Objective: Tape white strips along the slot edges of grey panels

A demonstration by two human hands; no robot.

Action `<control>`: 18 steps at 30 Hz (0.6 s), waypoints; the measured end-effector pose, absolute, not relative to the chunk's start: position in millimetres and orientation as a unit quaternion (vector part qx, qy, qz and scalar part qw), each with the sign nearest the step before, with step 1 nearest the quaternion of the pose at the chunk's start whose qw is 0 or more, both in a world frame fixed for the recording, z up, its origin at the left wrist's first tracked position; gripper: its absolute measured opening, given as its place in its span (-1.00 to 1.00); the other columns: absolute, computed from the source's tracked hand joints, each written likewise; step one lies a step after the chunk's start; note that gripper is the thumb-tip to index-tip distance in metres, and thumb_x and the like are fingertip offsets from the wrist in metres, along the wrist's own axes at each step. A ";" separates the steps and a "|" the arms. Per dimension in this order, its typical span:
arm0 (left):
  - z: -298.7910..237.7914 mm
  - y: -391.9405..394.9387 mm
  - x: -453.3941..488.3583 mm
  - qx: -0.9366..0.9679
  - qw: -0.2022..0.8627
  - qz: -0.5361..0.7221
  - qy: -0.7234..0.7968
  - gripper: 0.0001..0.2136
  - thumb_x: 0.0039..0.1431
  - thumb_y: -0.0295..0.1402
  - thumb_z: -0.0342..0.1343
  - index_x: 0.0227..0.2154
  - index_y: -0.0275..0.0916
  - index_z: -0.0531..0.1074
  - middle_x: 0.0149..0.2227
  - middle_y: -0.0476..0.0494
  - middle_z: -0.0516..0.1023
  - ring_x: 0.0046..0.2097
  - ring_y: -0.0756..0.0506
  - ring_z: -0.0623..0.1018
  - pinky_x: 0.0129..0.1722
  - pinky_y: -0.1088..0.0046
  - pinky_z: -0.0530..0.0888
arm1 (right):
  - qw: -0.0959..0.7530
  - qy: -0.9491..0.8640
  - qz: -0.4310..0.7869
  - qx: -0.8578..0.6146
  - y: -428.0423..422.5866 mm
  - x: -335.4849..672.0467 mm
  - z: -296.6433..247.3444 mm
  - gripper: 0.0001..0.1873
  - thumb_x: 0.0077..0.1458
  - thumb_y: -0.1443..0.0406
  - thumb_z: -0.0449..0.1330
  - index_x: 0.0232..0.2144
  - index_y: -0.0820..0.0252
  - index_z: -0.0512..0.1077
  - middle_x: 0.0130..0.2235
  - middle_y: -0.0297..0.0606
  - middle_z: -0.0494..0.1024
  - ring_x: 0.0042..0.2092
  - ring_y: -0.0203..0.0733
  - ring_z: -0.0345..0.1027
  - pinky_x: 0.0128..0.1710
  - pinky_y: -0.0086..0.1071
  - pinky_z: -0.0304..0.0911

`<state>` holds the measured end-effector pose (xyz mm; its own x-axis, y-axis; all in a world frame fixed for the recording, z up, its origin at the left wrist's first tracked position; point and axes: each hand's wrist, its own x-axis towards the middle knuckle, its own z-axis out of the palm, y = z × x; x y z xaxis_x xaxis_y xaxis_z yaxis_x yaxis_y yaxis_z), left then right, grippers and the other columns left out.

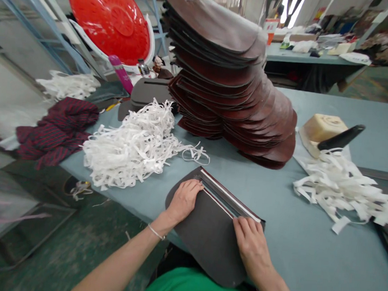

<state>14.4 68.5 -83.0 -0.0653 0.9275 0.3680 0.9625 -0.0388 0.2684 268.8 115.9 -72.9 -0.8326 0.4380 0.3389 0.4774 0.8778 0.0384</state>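
A dark grey-backed leather panel (212,235) with rounded corners lies at the table's front edge, partly over my lap. A long slot runs near its far side, with thin white strips (216,202) along both edges. My left hand (184,200) is closed at the slot's left end, fingertips pressed on its near edge. At the right end, my right hand (252,242) has its fingers together and bent over the same edge. Both thumbs are mostly hidden. Beyond the panel stands a tall, leaning stack of brown leather panels (238,86).
A heap of narrow white strips (130,147) lies at left, near a striped cloth (59,127). At right are wider white strips (340,187), a cream-coloured block (324,128) and a black handle (342,137). A red basin (110,17) leans behind.
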 end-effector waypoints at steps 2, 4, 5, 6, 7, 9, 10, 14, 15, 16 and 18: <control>-84.1 68.5 13.9 -0.683 0.034 -0.230 -0.692 -0.75 0.26 -0.51 -0.14 -0.12 -0.22 0.39 -0.04 -0.17 0.45 0.09 -0.11 0.37 0.05 0.22 0.37 | 0.173 -0.955 -0.058 -0.234 113.8 283.7 -72.2 -0.69 0.15 0.46 -0.06 -0.12 0.40 0.39 -0.17 -0.01 0.41 -0.12 -0.03 0.18 -0.15 -0.15 0.17; -84.0 68.2 13.6 -0.684 0.032 -0.234 -0.691 -0.74 0.26 -0.51 -0.15 -0.11 -0.21 0.39 -0.05 -0.17 0.45 0.09 -0.11 0.37 0.05 0.20 0.36 | 0.179 -0.954 -0.058 -0.233 112.9 290.7 -71.4 -0.69 0.14 0.46 -0.06 -0.12 0.38 0.40 -0.17 -0.01 0.41 -0.10 -0.03 0.18 -0.13 -0.14 0.18; -83.3 67.7 13.8 -0.684 0.029 -0.236 -0.689 -0.73 0.26 -0.52 -0.16 -0.10 -0.21 0.38 -0.05 -0.17 0.46 0.09 -0.11 0.37 0.06 0.20 0.36 | 0.179 -0.954 -0.056 -0.233 113.0 291.7 -71.1 -0.69 0.15 0.46 -0.06 -0.12 0.37 0.40 -0.17 -0.01 0.41 -0.10 -0.04 0.19 -0.13 -0.15 0.18; -81.8 66.8 14.3 -0.685 0.025 -0.238 -0.688 -0.72 0.26 -0.52 -0.16 -0.09 -0.20 0.38 -0.05 -0.17 0.46 0.09 -0.11 0.37 0.06 0.20 0.36 | 0.178 -0.954 -0.052 -0.235 113.5 291.1 -70.9 -0.69 0.15 0.46 -0.07 -0.14 0.36 0.40 -0.18 -0.02 0.41 -0.12 -0.05 0.19 -0.14 -0.16 0.18; -79.8 65.4 15.3 -0.687 0.018 -0.237 -0.687 -0.72 0.26 -0.51 -0.16 -0.07 -0.20 0.37 -0.05 -0.17 0.45 0.10 -0.10 0.36 0.07 0.20 0.36 | 0.175 -0.953 -0.046 -0.243 114.3 288.9 -70.7 -0.70 0.15 0.45 -0.07 -0.17 0.34 0.42 -0.21 -0.04 0.41 -0.14 -0.07 0.19 -0.16 -0.17 0.18; -74.4 61.6 18.8 -0.691 0.001 -0.231 -0.685 -0.72 0.25 -0.45 -0.12 -0.02 -0.20 0.34 -0.01 -0.19 0.42 0.14 -0.12 0.33 0.11 0.19 0.33 | 0.161 -0.948 -0.032 -0.273 116.3 278.7 -70.4 -0.75 0.15 0.44 -0.05 -0.29 0.29 0.44 -0.28 -0.11 0.40 -0.21 -0.10 0.18 -0.19 -0.18 0.16; -71.4 59.2 21.2 -0.693 -0.006 -0.226 -0.684 -0.71 0.24 -0.39 -0.07 0.01 -0.19 0.32 0.03 -0.21 0.39 0.16 -0.14 0.30 0.13 0.16 0.31 | 0.152 -0.945 -0.027 -0.289 117.2 270.1 -70.2 -0.76 0.14 0.44 -0.04 -0.34 0.26 0.43 -0.31 -0.13 0.39 -0.23 -0.10 0.18 -0.20 -0.19 0.15; -62.4 50.9 30.8 -0.695 -0.014 -0.199 -0.691 -0.53 0.13 -0.20 0.08 0.10 -0.19 0.24 0.16 -0.29 0.25 0.26 -0.24 0.15 0.20 0.04 0.19 | 0.139 -0.943 -0.030 -0.302 118.3 212.9 -69.3 -0.74 0.10 0.49 -0.02 -0.20 0.29 0.40 -0.26 -0.11 0.38 -0.21 -0.09 0.17 -0.23 -0.22 0.15; -61.7 50.0 32.3 -0.694 -0.012 -0.194 -0.693 -0.51 0.12 -0.21 0.09 0.11 -0.19 0.22 0.18 -0.29 0.23 0.27 -0.24 0.14 0.21 0.03 0.18 | 0.142 -0.942 -0.036 -0.302 117.9 195.9 -69.0 -0.71 0.10 0.50 -0.03 -0.16 0.32 0.39 -0.24 -0.10 0.38 -0.21 -0.08 0.17 -0.24 -0.22 0.16; -61.4 49.6 33.4 -0.694 -0.009 -0.189 -0.695 -0.50 0.12 -0.22 0.08 0.12 -0.20 0.21 0.18 -0.29 0.23 0.27 -0.24 0.14 0.21 0.04 0.17 | 0.146 -0.940 -0.041 -0.305 117.4 180.1 -68.7 -0.70 0.09 0.50 -0.03 -0.15 0.33 0.38 -0.25 -0.09 0.38 -0.21 -0.07 0.18 -0.26 -0.21 0.16; -62.2 50.3 34.7 -0.694 -0.003 -0.182 -0.697 -0.50 0.13 -0.26 0.05 0.13 -0.23 0.18 0.17 -0.29 0.25 0.26 -0.22 0.15 0.21 0.05 0.16 | 0.152 -0.936 -0.049 -0.315 116.4 157.3 -68.8 -0.72 0.09 0.49 -0.02 -0.16 0.35 0.38 -0.27 -0.08 0.38 -0.23 -0.06 0.18 -0.28 -0.20 0.17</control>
